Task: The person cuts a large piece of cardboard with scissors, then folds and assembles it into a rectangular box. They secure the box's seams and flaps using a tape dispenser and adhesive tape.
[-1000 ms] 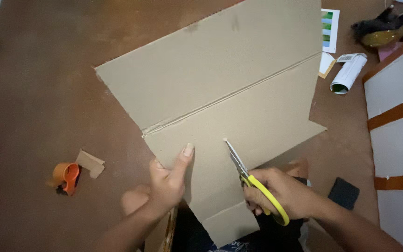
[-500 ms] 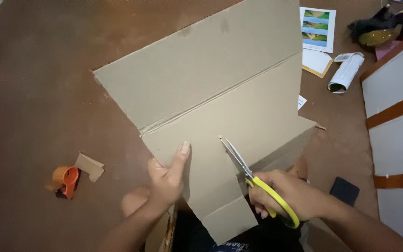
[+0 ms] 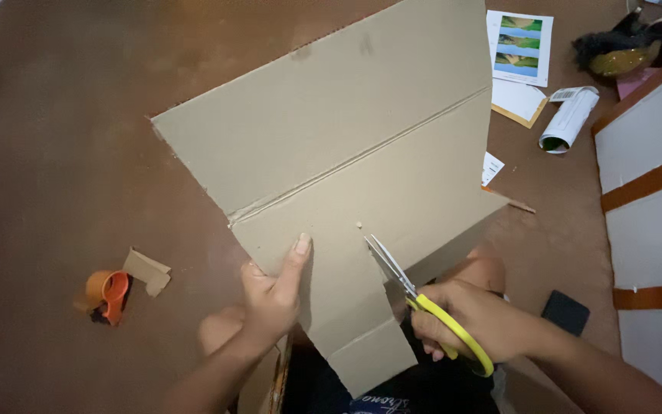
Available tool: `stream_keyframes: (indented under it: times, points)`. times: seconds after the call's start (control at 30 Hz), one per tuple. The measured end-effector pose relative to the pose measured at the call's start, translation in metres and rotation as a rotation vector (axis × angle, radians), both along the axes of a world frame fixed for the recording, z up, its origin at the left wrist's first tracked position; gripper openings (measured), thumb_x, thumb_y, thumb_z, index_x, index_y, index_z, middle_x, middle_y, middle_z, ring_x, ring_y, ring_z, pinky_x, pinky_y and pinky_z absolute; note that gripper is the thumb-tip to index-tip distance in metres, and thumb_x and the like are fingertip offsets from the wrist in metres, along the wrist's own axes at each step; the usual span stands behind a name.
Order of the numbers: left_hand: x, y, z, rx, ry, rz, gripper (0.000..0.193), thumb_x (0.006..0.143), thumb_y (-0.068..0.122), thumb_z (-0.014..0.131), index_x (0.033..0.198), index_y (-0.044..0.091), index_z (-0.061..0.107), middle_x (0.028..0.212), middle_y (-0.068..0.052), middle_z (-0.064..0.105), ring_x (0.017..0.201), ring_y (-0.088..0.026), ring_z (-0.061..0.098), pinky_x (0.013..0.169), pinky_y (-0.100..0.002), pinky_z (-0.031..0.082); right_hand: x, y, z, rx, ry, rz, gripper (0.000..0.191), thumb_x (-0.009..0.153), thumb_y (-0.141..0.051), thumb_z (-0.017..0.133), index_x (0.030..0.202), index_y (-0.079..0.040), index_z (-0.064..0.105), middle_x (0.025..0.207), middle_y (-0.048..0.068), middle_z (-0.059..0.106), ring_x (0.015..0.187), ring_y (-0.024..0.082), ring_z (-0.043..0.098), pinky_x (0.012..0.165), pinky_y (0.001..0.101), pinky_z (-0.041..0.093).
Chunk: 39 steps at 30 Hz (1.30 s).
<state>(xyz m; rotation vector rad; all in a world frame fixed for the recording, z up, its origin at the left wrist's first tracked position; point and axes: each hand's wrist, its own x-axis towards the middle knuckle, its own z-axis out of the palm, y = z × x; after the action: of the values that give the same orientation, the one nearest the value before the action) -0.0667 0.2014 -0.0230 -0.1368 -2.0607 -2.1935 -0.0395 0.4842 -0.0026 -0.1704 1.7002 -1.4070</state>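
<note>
The right hand [image 3: 476, 326] is gripping yellow-handled scissors [image 3: 415, 295], blades parted at the edge of the cardboard sheet [image 3: 346, 161]. The left hand [image 3: 273, 295] is pinching that sheet's lower flap, thumb lying on top. The sheet is resting across the person's lap and the brown floor [image 3: 55, 153]. An orange tape dispenser [image 3: 107, 294] is lying to the left; printed papers [image 3: 520, 47] are lying farther off.

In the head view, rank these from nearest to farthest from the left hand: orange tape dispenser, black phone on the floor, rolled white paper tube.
From the left hand:
1. Orange tape dispenser, on the floor to its left.
2. Black phone, on the floor past the right hand.
3. Rolled white paper tube, far upper right, beyond the cardboard sheet.
</note>
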Motion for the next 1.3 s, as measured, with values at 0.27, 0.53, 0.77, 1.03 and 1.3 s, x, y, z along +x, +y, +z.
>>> stream_keyframes:
  times: [0.27, 0.53, 0.77, 1.03, 1.3]
  points:
    - [0.004, 0.005, 0.001, 0.056, 0.058, -0.123, 0.021, 0.107, 0.013, 0.062, 0.099, -0.003, 0.072, 0.092, -0.01, 0.074, 0.08, -0.015, 0.07, 0.07, -0.031, 0.057, -0.008, -0.022, 0.01, 0.099, 0.292, -0.059, 0.031, 0.094, -0.029, 0.061, 0.077, -0.004, 0.063, 0.061, 0.004, 0.067, 0.056, 0.013, 0.065, 0.054, 0.0297, 0.056]
    - [0.006, 0.005, 0.009, 0.051, -0.048, -0.088, 0.018, 0.101, 0.013, 0.063, 0.103, -0.003, 0.071, 0.094, -0.008, 0.075, 0.083, -0.013, 0.069, 0.074, -0.028, 0.056, -0.011, -0.03, 0.007, 0.243, 0.538, -0.12, 0.027, 0.086, -0.026, 0.073, 0.074, -0.003, 0.068, 0.054, 0.004, 0.063, 0.05, 0.012, 0.059, 0.048, 0.0284, 0.048]
    - [0.008, 0.003, 0.004, 0.073, -0.1, -0.056, 0.021, 0.102, 0.013, 0.062, 0.098, -0.005, 0.072, 0.092, -0.006, 0.074, 0.083, -0.012, 0.065, 0.074, -0.029, 0.054, -0.01, -0.036, -0.009, 0.196, 0.588, -0.147, 0.029, 0.087, -0.027, 0.076, 0.071, -0.005, 0.066, 0.049, 0.004, 0.055, 0.042, 0.013, 0.049, 0.041, 0.0319, 0.039]
    - [0.0, -0.002, 0.015, 0.044, -0.049, -0.109, 0.024, 0.099, 0.019, 0.065, 0.107, -0.003, 0.07, 0.101, -0.014, 0.074, 0.088, -0.017, 0.07, 0.077, -0.031, 0.057, -0.008, -0.036, -0.008, 0.178, 0.657, -0.211, 0.034, 0.086, -0.027, 0.079, 0.068, -0.003, 0.064, 0.047, 0.004, 0.054, 0.042, 0.012, 0.048, 0.042, 0.0314, 0.038]
    - [-0.027, -0.028, 0.04, -0.036, -0.047, -0.036, 0.034, 0.105, 0.025, 0.062, 0.08, 0.003, 0.071, 0.066, -0.004, 0.064, 0.053, -0.011, 0.058, 0.048, -0.027, 0.045, -0.007, -0.035, 0.001, 0.209, 0.685, -0.214, 0.04, 0.08, -0.031, 0.084, 0.067, -0.003, 0.06, 0.05, 0.003, 0.053, 0.046, 0.011, 0.047, 0.043, 0.0314, 0.04]
